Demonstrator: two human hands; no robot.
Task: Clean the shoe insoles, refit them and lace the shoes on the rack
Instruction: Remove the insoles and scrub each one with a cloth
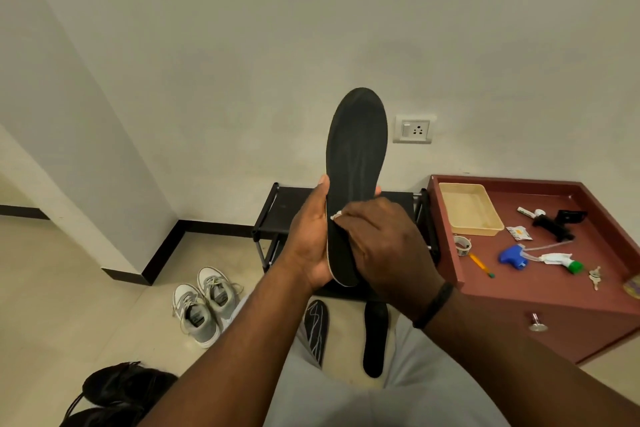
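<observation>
No text, brand or number could be read. The tongue labels of the grey sneakers [204,305] on the floor and the print on the small packet [518,233] on the table [540,291] were too blurred to make out.

A beige tray [470,208] is sitting in the far left corner of the maroon cabinet top [540,284]. A tape roll [462,245] and a pencil [480,264] are lying by its left edge, with a blue spray nozzle [513,256], keys [594,276] and a black clamp [557,222] lying further right. A wall socket [414,129] is showing on the wall behind.
</observation>
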